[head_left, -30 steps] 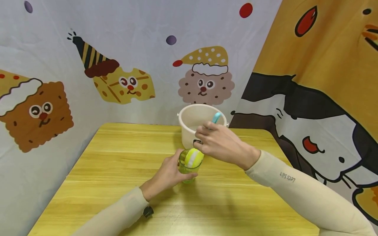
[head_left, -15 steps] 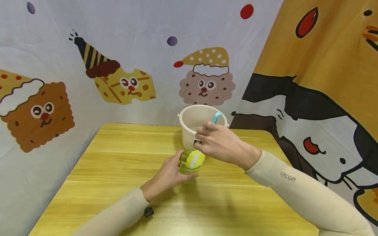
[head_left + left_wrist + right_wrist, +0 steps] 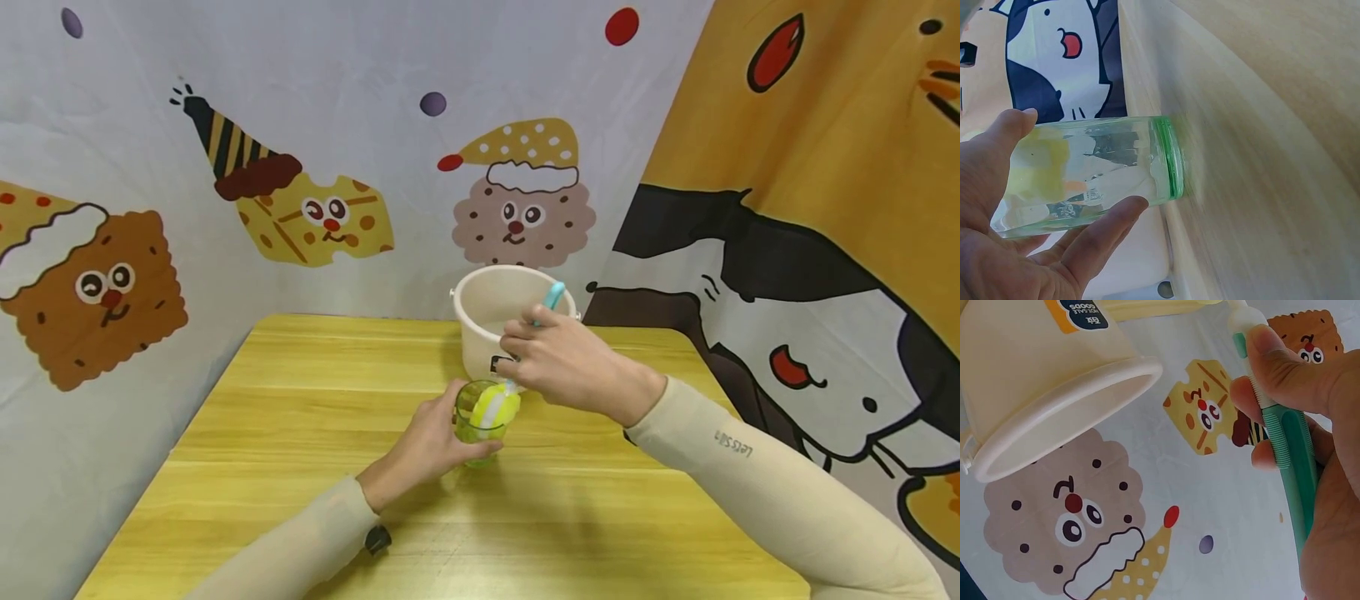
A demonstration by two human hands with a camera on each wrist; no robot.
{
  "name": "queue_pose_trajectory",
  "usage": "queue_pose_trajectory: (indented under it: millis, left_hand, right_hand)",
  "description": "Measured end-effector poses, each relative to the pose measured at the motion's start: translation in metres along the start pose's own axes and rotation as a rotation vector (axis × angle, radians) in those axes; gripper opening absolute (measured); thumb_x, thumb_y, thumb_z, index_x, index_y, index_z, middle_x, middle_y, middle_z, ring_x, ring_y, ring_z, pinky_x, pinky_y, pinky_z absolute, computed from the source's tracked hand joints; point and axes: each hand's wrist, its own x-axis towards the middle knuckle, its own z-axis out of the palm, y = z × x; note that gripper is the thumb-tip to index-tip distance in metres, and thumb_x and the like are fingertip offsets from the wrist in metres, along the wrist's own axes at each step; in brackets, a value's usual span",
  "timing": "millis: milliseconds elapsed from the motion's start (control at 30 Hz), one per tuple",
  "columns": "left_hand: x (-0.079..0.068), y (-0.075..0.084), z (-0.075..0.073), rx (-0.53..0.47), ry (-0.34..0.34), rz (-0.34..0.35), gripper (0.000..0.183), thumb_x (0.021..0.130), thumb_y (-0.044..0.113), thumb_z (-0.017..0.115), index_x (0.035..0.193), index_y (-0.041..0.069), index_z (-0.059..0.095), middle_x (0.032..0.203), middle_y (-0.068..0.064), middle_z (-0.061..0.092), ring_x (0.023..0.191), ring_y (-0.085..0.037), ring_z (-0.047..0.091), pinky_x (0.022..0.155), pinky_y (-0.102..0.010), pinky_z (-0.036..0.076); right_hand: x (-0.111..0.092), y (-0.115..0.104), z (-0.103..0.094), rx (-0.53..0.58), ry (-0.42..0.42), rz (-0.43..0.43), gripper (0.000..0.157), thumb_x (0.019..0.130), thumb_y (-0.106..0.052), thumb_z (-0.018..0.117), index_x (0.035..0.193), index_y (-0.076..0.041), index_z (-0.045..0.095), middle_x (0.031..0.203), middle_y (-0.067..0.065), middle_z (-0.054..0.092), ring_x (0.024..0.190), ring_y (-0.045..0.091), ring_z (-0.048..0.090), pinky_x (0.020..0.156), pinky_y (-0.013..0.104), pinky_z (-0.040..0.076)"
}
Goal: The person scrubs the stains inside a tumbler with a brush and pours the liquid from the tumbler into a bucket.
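My left hand [image 3: 427, 450] grips a see-through, green-tinted glass [image 3: 1119, 165] around its side. The glass's thick green base is right at the wooden table top [image 3: 1260, 187]. In my right hand [image 3: 573, 362] is a cup brush, its teal and white handle [image 3: 1291, 469] held between thumb and fingers. The brush's yellow sponge head [image 3: 497, 406], with a white stripe, sits inside the mouth of the glass, partly above the rim. Through the glass wall, the left wrist view shows the sponge as a yellow blur. The handle's blue end sticks up behind my right hand.
A cream bucket [image 3: 476, 333] stands at the back of the table, just behind the glass and partly hidden by my right hand. Cloth backdrops [image 3: 337, 67] with cartoon prints rise behind and to the right of the table.
My right hand has shifted slightly to the right, and the handle's blue end stands a little higher. The brush's neck now shows above the sponge. My left hand keeps its hold on the glass.
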Motion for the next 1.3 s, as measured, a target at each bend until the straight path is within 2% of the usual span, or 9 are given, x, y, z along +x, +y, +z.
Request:
queue_pose_trajectory:
  millis: [200, 300, 567, 1033, 1300]
  left_hand:
    - [0.001, -0.001, 0.0, -0.01, -0.019, -0.008, 0.086, 0.09, 0.045, 0.103, 0.155, 0.018, 0.055, 0.137, -0.005, 0.081, 0.12, -0.021, 0.081, 0.097, -0.038, 0.071]
    - [0.002, -0.001, 0.0, -0.018, -0.026, -0.023, 0.086, 0.09, 0.045, 0.103, 0.156, 0.019, 0.055, 0.139, -0.005, 0.081, 0.121, -0.021, 0.081, 0.098, -0.037, 0.071]
    - [0.003, -0.002, 0.0, -0.023, -0.021, -0.036, 0.086, 0.089, 0.046, 0.104, 0.155, 0.019, 0.055, 0.139, -0.006, 0.08, 0.122, -0.021, 0.08, 0.098, -0.039, 0.071]
    - [0.005, 0.0, -0.004, -0.016, -0.017, -0.031, 0.086, 0.089, 0.044, 0.105, 0.154, 0.018, 0.056, 0.137, -0.006, 0.08, 0.119, -0.02, 0.08, 0.096, -0.035, 0.071]
    - [0.002, 0.002, -0.002, -0.016, -0.026, -0.028, 0.084, 0.09, 0.041, 0.104, 0.154, 0.017, 0.056, 0.137, -0.005, 0.08, 0.118, -0.019, 0.08, 0.093, -0.033, 0.071]
  right_hand:
    - [-0.003, 0.001, 0.004, 0.031, 0.016, 0.014, 0.032, 0.082, -0.042, 0.102, 0.099, -0.026, 0.08, 0.098, -0.008, 0.083, 0.1, 0.019, 0.065, 0.099, 0.04, 0.05]
    - [-0.004, 0.002, 0.007, 0.05, 0.022, 0.026, 0.033, 0.082, -0.045, 0.101, 0.097, -0.026, 0.079, 0.098, -0.008, 0.083, 0.1, 0.02, 0.064, 0.099, 0.04, 0.051]
    - [-0.007, 0.004, 0.013, 0.102, 0.045, 0.049, 0.028, 0.086, -0.041, 0.099, 0.095, -0.026, 0.078, 0.092, -0.009, 0.078, 0.095, 0.019, 0.06, 0.099, 0.041, 0.051]
    - [-0.011, 0.002, 0.017, 0.201, 0.07, 0.099, 0.017, 0.092, -0.032, 0.098, 0.096, -0.027, 0.082, 0.088, -0.009, 0.073, 0.091, 0.018, 0.058, 0.098, 0.042, 0.047]
    - [-0.015, -0.002, 0.019, 0.244, 0.084, 0.12, 0.016, 0.094, -0.035, 0.098, 0.099, -0.026, 0.085, 0.088, -0.009, 0.071, 0.092, 0.018, 0.056, 0.098, 0.043, 0.045]
